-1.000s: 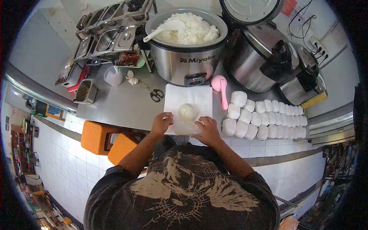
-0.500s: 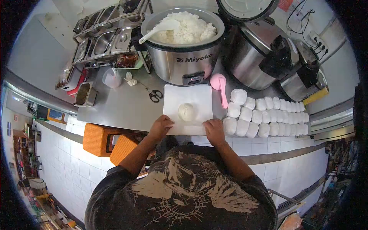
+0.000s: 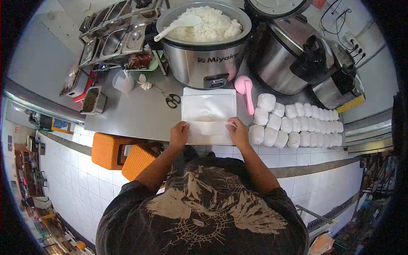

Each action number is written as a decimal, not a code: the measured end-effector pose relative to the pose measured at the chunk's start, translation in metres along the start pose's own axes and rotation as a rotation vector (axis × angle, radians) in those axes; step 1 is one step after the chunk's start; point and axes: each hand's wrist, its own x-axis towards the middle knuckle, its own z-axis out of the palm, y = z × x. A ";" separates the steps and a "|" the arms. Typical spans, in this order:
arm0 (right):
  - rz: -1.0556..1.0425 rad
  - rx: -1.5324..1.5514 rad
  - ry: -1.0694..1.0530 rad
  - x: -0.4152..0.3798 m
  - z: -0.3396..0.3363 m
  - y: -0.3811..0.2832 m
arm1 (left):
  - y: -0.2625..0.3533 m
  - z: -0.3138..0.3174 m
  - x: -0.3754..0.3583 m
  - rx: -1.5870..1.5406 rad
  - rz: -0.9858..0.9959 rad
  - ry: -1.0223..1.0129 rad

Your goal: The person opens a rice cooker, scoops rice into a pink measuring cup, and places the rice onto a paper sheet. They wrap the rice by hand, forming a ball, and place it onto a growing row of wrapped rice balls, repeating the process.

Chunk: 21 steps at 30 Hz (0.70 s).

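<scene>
- While the left hand (image 3: 179,133) pinches one end of a fold in the white paper (image 3: 208,104), the right hand (image 3: 239,132) pinches the other end.
- Both hands are apart, one on each side of the paper, with bent fingers shut on its near part.
- The paper lies at the near edge of the table (image 3: 140,121), in front of the big pot (image 3: 182,63). It may be a pile of sheets, but I cannot tell how many.
- Between the hands, the near part of the paper is turned up in a band. Just past it a small pale bump shows, and most of what is under the band is hidden.
- This fold looks only just begun. The far part of the paper lies flat and open, and the sides are not tucked in.
- To the right, many white packs (image 3: 270,137) sit close together in rows on the table. They look all done and shut.
- Lots of rice (image 3: 219,27) fills the pot, so much of it is not in packs. A white spoon (image 3: 187,21) rests on the rice and the rim.
- A pink scoop (image 3: 243,85) lies between the paper and the packs. Scissors (image 3: 173,100) lie just left of the paper, and no hand is on them.
</scene>
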 end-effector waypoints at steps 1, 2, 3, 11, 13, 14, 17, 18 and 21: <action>0.030 -0.037 0.008 0.005 0.001 -0.003 | -0.007 0.005 0.005 0.066 0.016 0.046; 0.070 -0.096 -0.005 0.009 0.000 -0.004 | -0.014 0.009 0.007 0.133 0.030 0.091; 0.111 -0.154 -0.018 0.013 -0.004 -0.012 | -0.010 0.007 0.008 0.142 -0.004 0.073; -0.324 -0.401 0.229 -0.003 0.013 -0.012 | -0.003 -0.003 0.014 0.233 -0.037 -0.014; -0.536 -0.301 0.122 -0.014 0.013 -0.030 | -0.005 -0.002 0.024 0.272 -0.023 -0.050; -0.591 -0.280 -0.028 -0.017 0.017 -0.040 | -0.006 0.000 0.030 0.293 -0.016 -0.069; -0.626 -0.361 -0.223 -0.030 0.038 -0.039 | -0.007 0.015 0.079 0.384 0.280 0.010; -0.621 -0.454 -0.248 -0.032 0.038 -0.041 | -0.001 0.015 0.095 0.482 0.302 -0.035; -0.572 -0.528 -0.337 -0.027 0.034 -0.046 | 0.017 0.013 0.136 0.727 0.292 -0.160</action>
